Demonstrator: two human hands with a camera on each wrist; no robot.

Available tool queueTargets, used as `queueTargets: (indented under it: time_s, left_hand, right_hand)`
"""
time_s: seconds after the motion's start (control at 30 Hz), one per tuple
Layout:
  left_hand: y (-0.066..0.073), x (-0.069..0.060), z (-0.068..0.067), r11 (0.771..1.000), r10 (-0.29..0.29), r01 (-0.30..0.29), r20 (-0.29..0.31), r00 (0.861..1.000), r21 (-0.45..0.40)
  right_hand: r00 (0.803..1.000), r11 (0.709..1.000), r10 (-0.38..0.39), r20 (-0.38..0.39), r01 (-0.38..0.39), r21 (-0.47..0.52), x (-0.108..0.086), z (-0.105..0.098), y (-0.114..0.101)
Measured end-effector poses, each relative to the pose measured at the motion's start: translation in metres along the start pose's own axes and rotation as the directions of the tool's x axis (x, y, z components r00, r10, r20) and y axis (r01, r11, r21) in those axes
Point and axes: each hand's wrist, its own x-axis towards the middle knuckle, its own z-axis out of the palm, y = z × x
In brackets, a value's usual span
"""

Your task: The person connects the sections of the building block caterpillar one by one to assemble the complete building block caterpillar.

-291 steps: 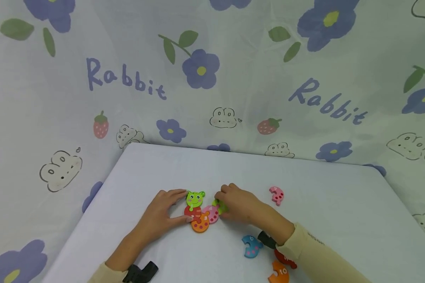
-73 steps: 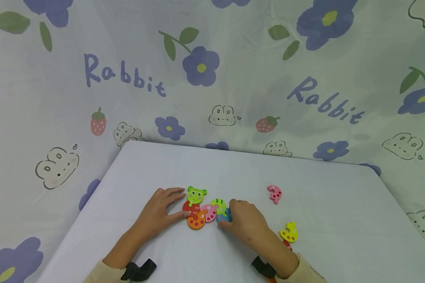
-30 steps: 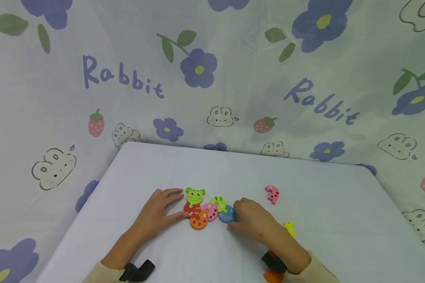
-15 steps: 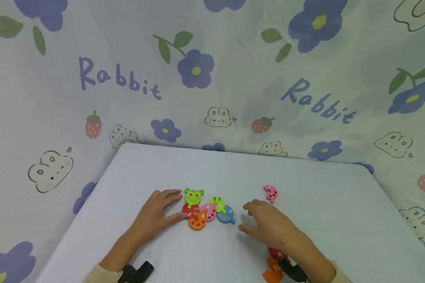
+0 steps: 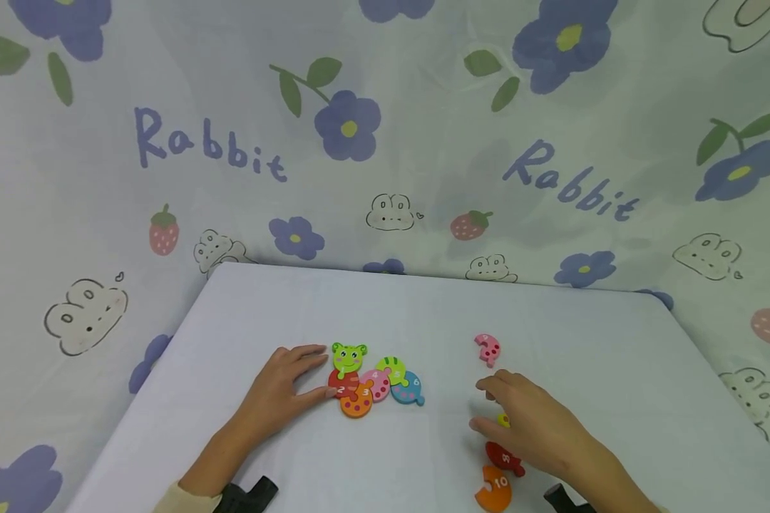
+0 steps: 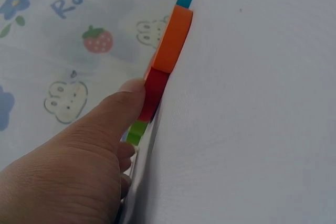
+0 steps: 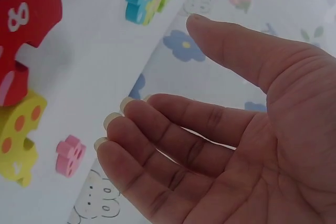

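A joined chain of numbered caterpillar puzzle pieces lies on the white table: a green smiling head (image 5: 348, 358), a red piece (image 5: 343, 385), an orange piece (image 5: 356, 404), a pink piece (image 5: 377, 387), a green striped piece (image 5: 394, 370) and a blue piece (image 5: 408, 390) at the end. My left hand (image 5: 281, 390) rests at its left side, thumb touching the red piece, the other fingers beside the head. My right hand (image 5: 539, 424) hovers with relaxed fingers over a yellow spotted piece (image 7: 20, 129), mostly hidden in the head view; in the right wrist view its palm holds nothing.
Loose puzzle pieces lie at the right: a pink one (image 5: 488, 350) beyond my right hand, a red one (image 5: 504, 458) marked 8 and an orange one (image 5: 495, 490) marked 10 nearer me. A printed rabbit-and-flower cloth (image 5: 423, 142) hangs behind the table (image 5: 263, 306).
The green striped and blue pieces have joined the chain's right end. My right hand has let go of the blue piece and moved right, over the yellow piece. My left hand stays put.
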Motion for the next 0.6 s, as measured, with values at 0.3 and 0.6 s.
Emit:
queueTargets:
  time_s: [0.3,0.6]
  left_hand:
    - [0.001,0.0,0.001,1.0,-0.01,0.01,0.002,1.0,-0.002]
    - [-0.001,0.0,0.001,1.0,-0.001,0.001,0.008,1.0,0.004]
  right_hand:
    - [0.993,0.994,0.108,0.045,-0.108,-0.005,-0.01,0.005,0.017]
    - [0.988,0.989,0.147,0.042,-0.146,-0.007,-0.021,0.013,0.041]
